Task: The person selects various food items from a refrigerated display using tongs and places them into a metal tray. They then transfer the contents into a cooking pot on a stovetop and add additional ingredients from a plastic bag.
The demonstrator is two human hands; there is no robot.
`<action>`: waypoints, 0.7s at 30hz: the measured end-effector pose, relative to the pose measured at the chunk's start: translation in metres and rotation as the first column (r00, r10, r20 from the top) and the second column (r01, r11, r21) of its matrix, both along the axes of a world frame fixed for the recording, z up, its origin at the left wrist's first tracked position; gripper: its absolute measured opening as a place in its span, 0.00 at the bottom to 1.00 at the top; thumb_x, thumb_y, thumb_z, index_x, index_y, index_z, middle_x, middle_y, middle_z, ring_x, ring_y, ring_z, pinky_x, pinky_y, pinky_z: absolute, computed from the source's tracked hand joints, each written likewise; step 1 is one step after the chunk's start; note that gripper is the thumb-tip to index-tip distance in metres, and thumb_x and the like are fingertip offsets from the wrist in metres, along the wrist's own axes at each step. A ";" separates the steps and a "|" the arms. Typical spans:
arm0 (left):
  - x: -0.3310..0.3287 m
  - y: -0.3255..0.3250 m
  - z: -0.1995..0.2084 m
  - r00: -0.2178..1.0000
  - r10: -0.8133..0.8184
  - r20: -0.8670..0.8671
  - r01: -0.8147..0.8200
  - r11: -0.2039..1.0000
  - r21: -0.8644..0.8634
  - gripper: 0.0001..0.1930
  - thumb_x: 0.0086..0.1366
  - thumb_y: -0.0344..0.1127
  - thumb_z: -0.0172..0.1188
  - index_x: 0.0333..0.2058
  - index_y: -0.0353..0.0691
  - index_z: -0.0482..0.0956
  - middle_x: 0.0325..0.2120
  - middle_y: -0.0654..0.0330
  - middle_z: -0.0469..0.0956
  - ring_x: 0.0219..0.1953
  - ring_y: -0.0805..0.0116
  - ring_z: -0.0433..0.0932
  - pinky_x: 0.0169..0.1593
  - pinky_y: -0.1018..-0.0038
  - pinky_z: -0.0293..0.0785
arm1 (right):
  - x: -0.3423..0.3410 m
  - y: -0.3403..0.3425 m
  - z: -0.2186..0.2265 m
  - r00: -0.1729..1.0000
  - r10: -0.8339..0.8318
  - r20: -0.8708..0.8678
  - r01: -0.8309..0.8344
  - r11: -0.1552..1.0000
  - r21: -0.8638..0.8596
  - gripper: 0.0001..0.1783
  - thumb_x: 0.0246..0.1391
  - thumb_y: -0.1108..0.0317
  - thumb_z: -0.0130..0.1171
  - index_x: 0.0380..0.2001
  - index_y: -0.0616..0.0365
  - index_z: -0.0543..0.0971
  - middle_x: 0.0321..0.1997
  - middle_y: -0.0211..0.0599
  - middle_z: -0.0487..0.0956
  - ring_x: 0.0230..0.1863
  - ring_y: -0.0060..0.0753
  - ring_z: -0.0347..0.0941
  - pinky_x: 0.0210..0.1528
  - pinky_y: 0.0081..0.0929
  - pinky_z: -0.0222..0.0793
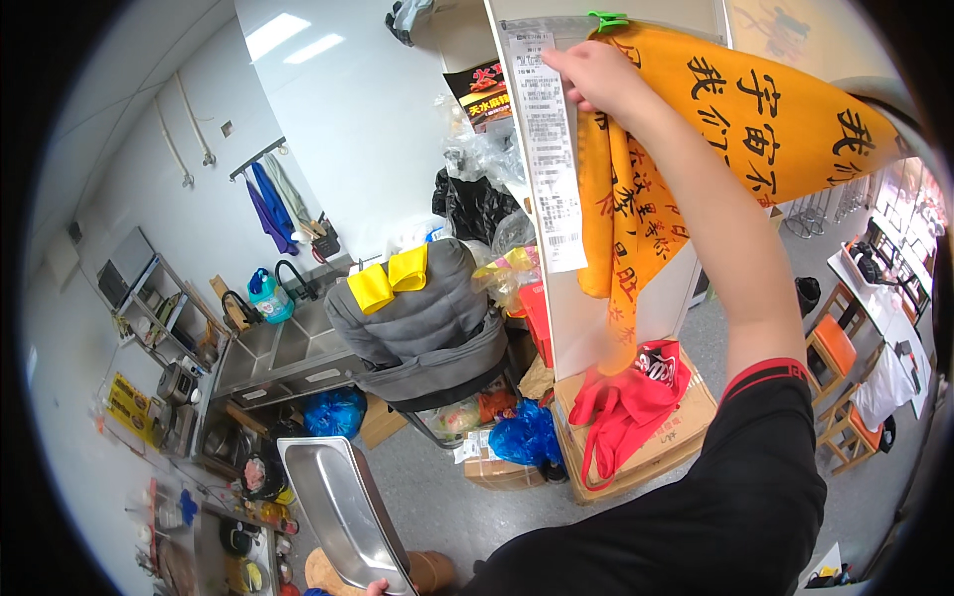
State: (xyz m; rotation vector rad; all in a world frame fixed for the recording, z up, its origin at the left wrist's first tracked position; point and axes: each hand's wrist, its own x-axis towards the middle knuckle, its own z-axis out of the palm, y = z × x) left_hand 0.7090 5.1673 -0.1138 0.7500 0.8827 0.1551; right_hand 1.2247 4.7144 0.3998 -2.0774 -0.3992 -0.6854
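Observation:
High on a white panel hangs a long white printed receipt [553, 159]. My right hand [601, 77] is closed with its fingertips at the receipt's upper right edge. Beside that hand a yellow-orange cloth banner [735, 109] with dark characters drapes down, and a green clip [608, 20] sits at its top. Low in the picture my left hand [378, 588] grips the rim of a deep rectangular metal pan [343, 507]. The pan is tilted, and its inside looks bare. Only a few fingertips of the left hand show.
A grey padded chair [412, 308] with a yellow cloth on its back stands before a steel sink [288, 343]. Right of it, a red bag [641, 402] lies on a cardboard box [581, 472]. A blue plastic bag [527, 437] rests nearby. Orange-seated chairs [837, 348] stand far right.

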 end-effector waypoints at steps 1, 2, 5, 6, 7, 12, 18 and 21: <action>-0.003 0.002 0.000 1.000 0.001 0.002 -0.001 1.000 0.003 0.25 0.61 0.36 0.53 0.57 0.35 0.69 0.50 0.52 0.77 0.50 0.54 0.77 0.52 0.57 0.75 | -0.011 -0.009 -0.002 0.966 -0.169 0.194 0.184 0.981 -0.062 0.17 0.63 0.58 0.54 0.46 0.60 0.78 0.39 0.37 0.82 0.40 0.38 0.80 0.38 0.36 0.78; -0.008 0.003 0.000 1.000 0.008 0.002 -0.008 1.000 0.005 0.25 0.61 0.37 0.53 0.57 0.35 0.69 0.50 0.52 0.77 0.50 0.54 0.77 0.52 0.57 0.76 | -0.020 -0.019 -0.002 0.867 -0.275 0.415 0.345 0.933 -0.102 0.17 0.62 0.58 0.54 0.47 0.57 0.78 0.41 0.37 0.82 0.41 0.40 0.80 0.39 0.38 0.77; -0.027 0.005 0.002 0.999 0.050 0.003 -0.050 0.999 0.009 0.25 0.61 0.37 0.53 0.57 0.35 0.69 0.49 0.52 0.77 0.49 0.54 0.77 0.51 0.57 0.76 | -0.029 -0.042 0.024 0.487 -0.339 0.805 0.690 0.714 -0.117 0.17 0.61 0.57 0.55 0.50 0.50 0.76 0.49 0.37 0.79 0.44 0.48 0.77 0.44 0.43 0.76; -0.031 0.004 0.003 0.998 0.067 0.016 -0.067 0.998 0.016 0.25 0.61 0.37 0.53 0.57 0.35 0.69 0.49 0.52 0.77 0.49 0.54 0.77 0.51 0.57 0.76 | -0.030 -0.047 0.025 0.512 -0.338 0.789 0.701 0.696 -0.157 0.17 0.63 0.57 0.52 0.51 0.51 0.75 0.52 0.38 0.77 0.48 0.49 0.76 0.48 0.43 0.74; -0.035 0.003 0.003 0.996 0.079 0.032 -0.080 0.997 0.016 0.25 0.61 0.37 0.53 0.57 0.35 0.69 0.49 0.53 0.78 0.49 0.54 0.77 0.51 0.57 0.76 | -0.030 -0.052 0.030 0.586 -0.340 0.736 0.685 0.693 -0.225 0.16 0.61 0.59 0.54 0.48 0.53 0.76 0.50 0.42 0.77 0.48 0.51 0.76 0.49 0.44 0.73; -0.030 -0.015 -0.014 0.987 0.155 -0.036 -0.155 0.988 0.014 0.26 0.60 0.37 0.56 0.57 0.38 0.69 0.48 0.53 0.78 0.47 0.53 0.78 0.44 0.56 0.78 | -0.019 -0.069 0.035 0.647 -0.209 0.733 0.634 0.682 -0.365 0.09 0.54 0.65 0.57 0.36 0.57 0.76 0.41 0.48 0.78 0.43 0.55 0.77 0.45 0.48 0.74; -0.028 -0.053 -0.014 0.989 0.121 0.087 -0.119 0.993 -0.022 0.29 0.54 0.40 0.55 0.56 0.36 0.68 0.43 0.50 0.77 0.39 0.50 0.78 0.39 0.49 0.78 | -0.006 -0.183 0.014 0.765 -0.072 0.639 0.489 0.711 -0.506 0.17 0.65 0.59 0.49 0.54 0.51 0.75 0.51 0.42 0.76 0.55 0.48 0.72 0.57 0.38 0.68; -0.037 -0.079 -0.001 0.992 0.099 0.077 -0.090 0.989 -0.120 0.28 0.53 0.35 0.53 0.54 0.32 0.71 0.44 0.50 0.79 0.44 0.49 0.80 0.43 0.48 0.80 | -0.050 -0.301 -0.045 0.963 0.106 0.248 0.089 0.745 -0.661 0.20 0.63 0.60 0.53 0.52 0.62 0.75 0.51 0.50 0.79 0.55 0.46 0.74 0.59 0.37 0.67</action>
